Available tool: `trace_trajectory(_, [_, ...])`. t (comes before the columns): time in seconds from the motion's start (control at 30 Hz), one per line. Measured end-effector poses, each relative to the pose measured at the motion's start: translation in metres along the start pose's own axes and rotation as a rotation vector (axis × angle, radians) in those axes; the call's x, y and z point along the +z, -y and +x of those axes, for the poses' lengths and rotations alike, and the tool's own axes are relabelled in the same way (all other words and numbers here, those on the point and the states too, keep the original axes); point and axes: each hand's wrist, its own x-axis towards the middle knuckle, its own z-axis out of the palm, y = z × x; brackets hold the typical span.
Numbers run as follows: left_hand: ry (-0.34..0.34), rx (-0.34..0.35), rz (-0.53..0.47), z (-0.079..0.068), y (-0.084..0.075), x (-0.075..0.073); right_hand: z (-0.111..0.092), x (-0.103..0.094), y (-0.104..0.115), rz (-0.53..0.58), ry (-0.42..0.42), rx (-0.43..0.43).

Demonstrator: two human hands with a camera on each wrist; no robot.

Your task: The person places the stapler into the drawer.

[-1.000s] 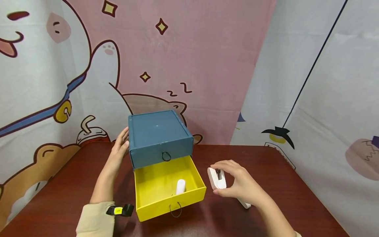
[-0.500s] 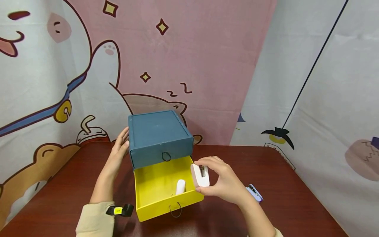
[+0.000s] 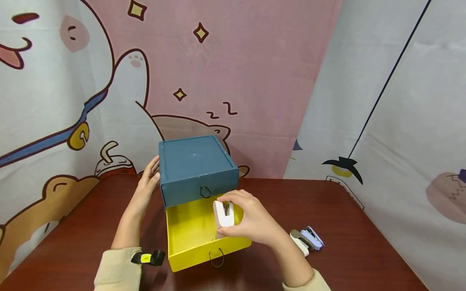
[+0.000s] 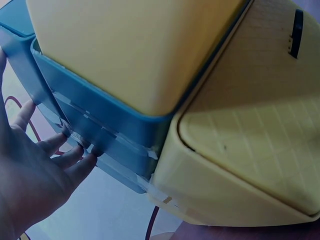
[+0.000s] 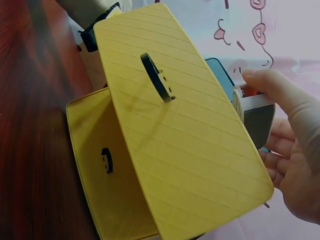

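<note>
A blue drawer cabinet (image 3: 194, 157) stands on the table with a yellow drawer (image 3: 196, 256) pulled out of it. My left hand (image 3: 145, 192) rests on the cabinet's left side. In the left wrist view, the fingertips (image 4: 89, 159) of its outstretched fingers touch the blue wall. Over the drawer's right part, my right hand (image 3: 251, 218) grips a small white device (image 3: 223, 214) with a slot and metal inside. Its thumb lies at one end, as the right wrist view shows. Another white item (image 3: 220, 235) in the drawer is mostly hidden behind the hand and device.
To the right on the table lie a lavender device (image 3: 312, 237) and a white one (image 3: 299, 243) with a grey round part. A lower yellow drawer front (image 5: 95, 150) shows under the pulled-out drawer. A patterned cloth (image 3: 255, 81) hangs behind the table.
My right hand has carried the white device leftward, from beside the yellow drawer to above it. The devices on the table have come into view. My left hand stays in place.
</note>
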Motion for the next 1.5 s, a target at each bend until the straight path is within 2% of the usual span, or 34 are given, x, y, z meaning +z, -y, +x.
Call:
trace_trajectory(0.23, [-0.008,-0.003,-0.003,0.0,0.0,0.0,0.011,0.007,0.001,-0.069,0.1,0.013])
trace_trajectory(0.57, [-0.009,-0.003,-0.01,0.0,-0.001,0.001,0.022,0.014,-0.003,-0.11,0.23,0.041])
trace_trajectory(0.97, [-0.003,-0.004,-0.006,0.0,0.0,0.0,0.031,0.023,-0.008,-0.102,0.408,0.087])
trace_trajectory(1.17, [0.001,-0.005,0.001,-0.001,0.0,0.0,0.032,0.024,-0.009,-0.064,0.432,0.125])
trace_trajectory(1.5, [-0.001,-0.006,-0.008,0.0,-0.001,0.0,0.024,0.012,-0.006,-0.033,0.395,0.13])
